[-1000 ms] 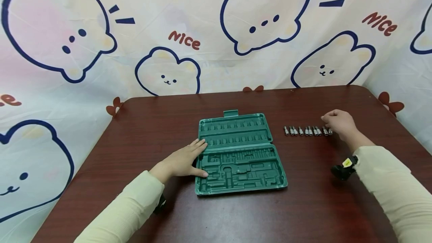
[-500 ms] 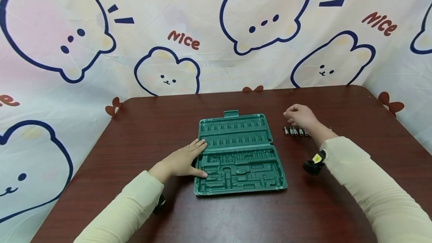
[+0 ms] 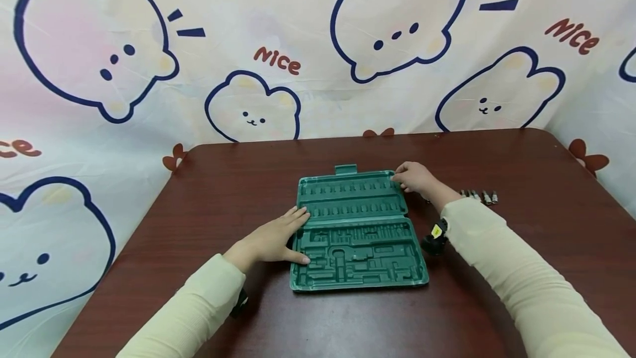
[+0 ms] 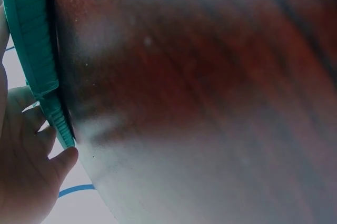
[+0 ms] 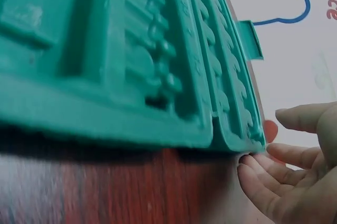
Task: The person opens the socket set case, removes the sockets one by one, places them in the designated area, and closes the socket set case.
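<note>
A green plastic tool case (image 3: 362, 278) lies unfolded on the table, its moulded slots facing up with nothing in them. My left hand (image 3: 275, 237) rests over its left edge, fingers straight and thumb spread on the lower half. In the left wrist view, that hand (image 4: 29, 169) lies along the case's side wall. At the upper right corner of the case is my right hand (image 3: 418, 178). The right wrist view shows the right hand (image 5: 303, 176) with fingertips at that corner, thumb apart from them and nothing visible between. Small silver sockets (image 3: 487, 198) stand right of the case, partly hidden by the right arm.
The dark red-brown table (image 3: 238, 175) carries the case near its middle. A latch tab (image 3: 345, 169) sticks out from the case's far edge. Behind the table hangs a printed cloth (image 3: 318, 98) with bear drawings.
My right hand has moved left from the far end of the socket row, across the row, to the case's upper right corner. The left hand and the case have stayed in place.
</note>
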`<state>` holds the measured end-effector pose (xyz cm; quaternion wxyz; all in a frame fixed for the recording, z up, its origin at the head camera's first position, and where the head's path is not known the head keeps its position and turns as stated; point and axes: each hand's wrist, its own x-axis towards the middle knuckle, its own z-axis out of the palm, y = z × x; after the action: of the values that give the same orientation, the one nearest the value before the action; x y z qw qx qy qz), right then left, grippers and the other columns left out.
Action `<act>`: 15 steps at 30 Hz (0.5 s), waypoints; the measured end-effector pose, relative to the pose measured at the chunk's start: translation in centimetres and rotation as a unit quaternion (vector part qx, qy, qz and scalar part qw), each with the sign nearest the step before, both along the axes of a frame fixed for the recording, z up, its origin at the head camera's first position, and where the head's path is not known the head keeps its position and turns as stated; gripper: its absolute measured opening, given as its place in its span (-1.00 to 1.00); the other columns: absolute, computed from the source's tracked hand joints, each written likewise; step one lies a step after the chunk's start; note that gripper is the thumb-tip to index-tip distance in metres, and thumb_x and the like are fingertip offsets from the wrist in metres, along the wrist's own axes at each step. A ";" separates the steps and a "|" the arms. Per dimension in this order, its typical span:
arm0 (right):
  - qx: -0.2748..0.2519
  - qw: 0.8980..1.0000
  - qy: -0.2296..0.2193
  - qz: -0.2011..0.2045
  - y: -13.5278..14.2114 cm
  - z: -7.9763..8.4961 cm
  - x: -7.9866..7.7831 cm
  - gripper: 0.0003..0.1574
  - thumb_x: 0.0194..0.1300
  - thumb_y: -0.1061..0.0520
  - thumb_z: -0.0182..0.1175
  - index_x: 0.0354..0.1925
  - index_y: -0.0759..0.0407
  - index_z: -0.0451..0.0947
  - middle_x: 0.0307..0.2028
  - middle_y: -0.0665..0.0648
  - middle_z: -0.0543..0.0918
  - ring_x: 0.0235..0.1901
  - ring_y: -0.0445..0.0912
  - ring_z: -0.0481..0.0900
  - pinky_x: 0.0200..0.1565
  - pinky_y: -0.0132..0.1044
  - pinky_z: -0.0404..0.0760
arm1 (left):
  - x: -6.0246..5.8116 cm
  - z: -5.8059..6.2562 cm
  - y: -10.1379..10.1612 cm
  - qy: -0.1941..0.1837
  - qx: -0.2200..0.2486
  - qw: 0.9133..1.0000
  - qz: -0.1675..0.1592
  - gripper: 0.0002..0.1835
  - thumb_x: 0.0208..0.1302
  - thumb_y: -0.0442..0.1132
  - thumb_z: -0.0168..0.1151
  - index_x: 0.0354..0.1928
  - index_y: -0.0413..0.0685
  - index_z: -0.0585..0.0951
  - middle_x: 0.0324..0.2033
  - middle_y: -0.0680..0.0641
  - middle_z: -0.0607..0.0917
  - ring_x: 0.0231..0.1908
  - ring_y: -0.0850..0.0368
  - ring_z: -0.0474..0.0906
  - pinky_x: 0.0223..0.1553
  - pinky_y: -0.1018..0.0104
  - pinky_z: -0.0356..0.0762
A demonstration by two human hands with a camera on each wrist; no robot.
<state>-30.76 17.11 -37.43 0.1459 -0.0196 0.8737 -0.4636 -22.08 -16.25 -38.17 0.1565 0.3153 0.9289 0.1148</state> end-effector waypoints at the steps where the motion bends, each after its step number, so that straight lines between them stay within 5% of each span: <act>1: 0.001 1.000 -0.003 0.001 -0.2 -0.1 0.0 -0.54 0.26 0.15 -0.05 0.03 0.44 0.21 -0.06 0.35 0.32 -0.23 0.07 0.37 -0.23 -0.17 0.44 | 0.0 0.0 0.0 -0.001 0.001 1.000 0.000 0.02 -0.10 0.32 0.10 0.32 -0.04 -0.04 0.30 -0.01 -0.10 0.27 0.07 -0.29 0.13 0.07 0.04; 7: -0.002 1.000 -0.019 -0.010 -0.7 -0.1 -0.2 -0.44 0.26 0.15 -0.05 0.12 0.46 0.09 0.11 0.41 0.15 -0.01 0.20 0.28 -0.08 -0.06 0.38 | 0.0 -0.1 0.0 -0.011 0.003 1.000 0.006 0.02 -0.11 0.32 0.10 0.33 -0.02 -0.05 0.31 0.01 -0.12 0.27 0.10 -0.32 0.11 0.10 0.09; 15: -0.040 0.997 -0.056 -0.033 -0.8 0.2 -0.7 -0.41 0.26 0.20 -0.06 0.17 0.45 0.07 0.14 0.39 0.12 0.05 0.21 0.22 -0.04 -0.07 0.34 | 0.0 -0.1 -0.1 -0.011 0.002 1.000 0.010 0.03 -0.11 0.32 0.11 0.33 -0.02 -0.06 0.31 0.01 -0.13 0.27 0.10 -0.32 0.08 0.11 0.15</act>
<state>-31.51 16.26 -37.27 0.1783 0.0291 0.8450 -0.5034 -22.10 -16.31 -38.30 0.1648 0.3047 0.9301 0.1219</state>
